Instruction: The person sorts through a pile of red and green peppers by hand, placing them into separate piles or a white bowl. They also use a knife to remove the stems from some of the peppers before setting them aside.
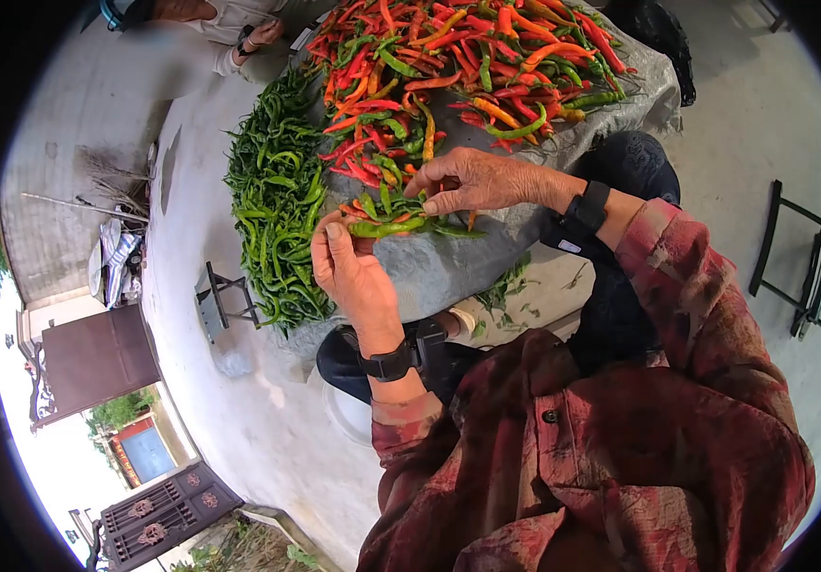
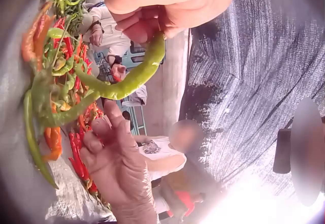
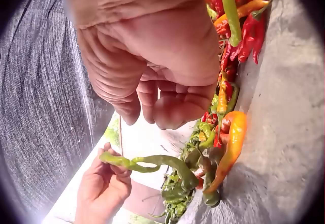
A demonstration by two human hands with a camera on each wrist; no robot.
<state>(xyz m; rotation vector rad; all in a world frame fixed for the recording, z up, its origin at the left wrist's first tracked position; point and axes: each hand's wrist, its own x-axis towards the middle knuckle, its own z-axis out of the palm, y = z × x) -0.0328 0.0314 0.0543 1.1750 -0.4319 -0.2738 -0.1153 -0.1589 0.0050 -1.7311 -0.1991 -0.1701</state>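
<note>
My left hand [image 1: 361,286] pinches a long, curved green chili pepper [image 2: 134,79] between thumb and fingers, above the near end of the chili heap. More green chili shows right behind it in the wrist views. My right hand [image 1: 482,181] is just to the right, its fingers loosely bent and thumb apart, with nothing seen between them in the right wrist view [image 3: 152,76]. Its fingertips come close to the far end of the held chili. Below both hands lie a few loose chilies, among them an orange one [image 3: 232,145].
A large heap of red and orange chilies [image 1: 448,57] covers the sheet [image 1: 429,276]. A long pile of green chilies [image 1: 282,219] lies to its left. Another person [image 1: 239,38] sits across at the upper left. Folding stools [image 1: 815,257] stand at the right and left.
</note>
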